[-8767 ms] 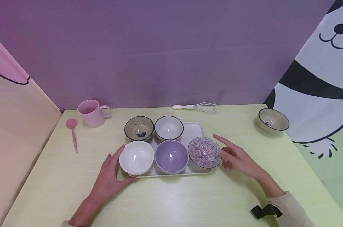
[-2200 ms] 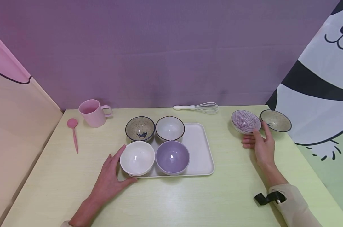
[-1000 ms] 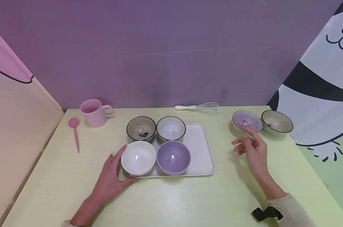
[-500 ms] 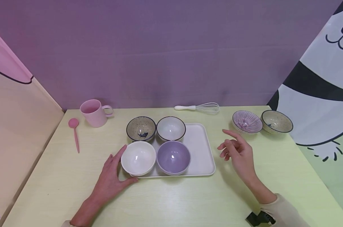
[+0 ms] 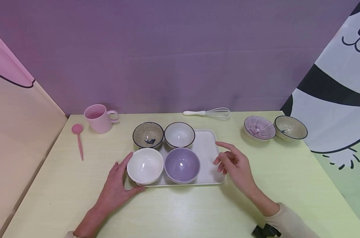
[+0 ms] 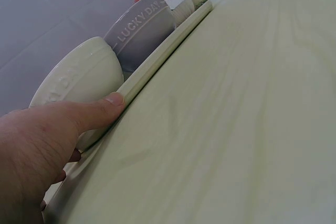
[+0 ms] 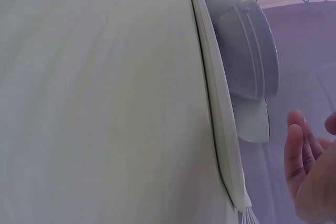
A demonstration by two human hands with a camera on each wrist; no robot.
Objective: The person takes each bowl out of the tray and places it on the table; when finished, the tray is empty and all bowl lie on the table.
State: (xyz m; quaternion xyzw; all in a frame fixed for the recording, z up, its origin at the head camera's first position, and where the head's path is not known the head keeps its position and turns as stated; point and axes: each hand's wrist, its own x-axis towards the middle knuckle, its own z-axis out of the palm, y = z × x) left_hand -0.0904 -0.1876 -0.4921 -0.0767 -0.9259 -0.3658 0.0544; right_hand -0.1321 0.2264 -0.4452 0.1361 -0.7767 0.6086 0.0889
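At the front left corner of the white tray [image 5: 208, 158], my left hand [image 5: 112, 188] grips the tray, thumb on its front rim and fingers along its left side beside the white bowl [image 5: 145, 166]. In the left wrist view the thumb [image 6: 100, 111] lies on the rim. The purple bowl [image 5: 182, 165] is right of the white one; behind them are a speckled bowl [image 5: 148, 135] and a dark-rimmed white bowl [image 5: 179, 134]. My right hand [image 5: 237, 168] hovers over the tray's right edge, holding nothing, index finger extended and the others loosely bent.
A striped bowl [image 5: 259, 128] and another speckled bowl [image 5: 291, 127] stand side by side at the back right. A whisk [image 5: 208, 113] lies at the table's back edge. At the left are a pink mug [image 5: 99, 119] and a pink spoon [image 5: 78, 140].
The striped bowl went from the tray's right part to beside the right-hand speckled bowl, and my right hand let it go and came back left to the tray. My left hand stayed put.
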